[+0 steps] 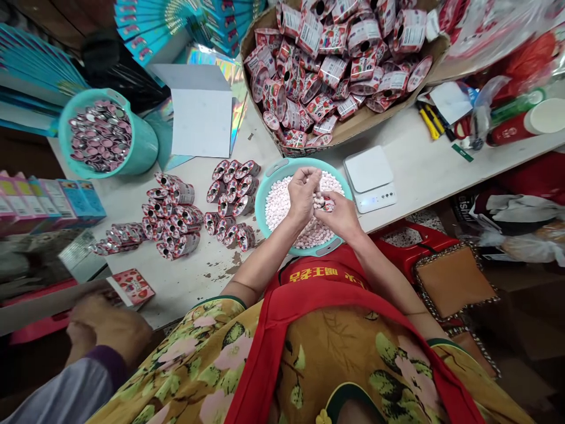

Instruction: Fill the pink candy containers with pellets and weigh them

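Note:
Over a turquoise basin [263, 207] of small pale pink candies [279, 197], my two hands meet. My left hand [302, 193] is closed, fingers pinched, with a few candies at its fingertips. Just below them, my right hand [341, 217] grips a small red-and-white printed container [328, 205], mostly covered by the fingers. Left of the basin, similar small containers [232, 197] stand in rows. Beyond them more are stacked in a pile [173, 219].
A cardboard box [339, 134] heaped with printed containers stands behind the basin. A white digital scale [369, 176] sits at its right. A turquoise bucket [145, 138] holds pink and silver lids. Another person's hand [108, 324] is at lower left, near a strawberry-printed box [132, 287].

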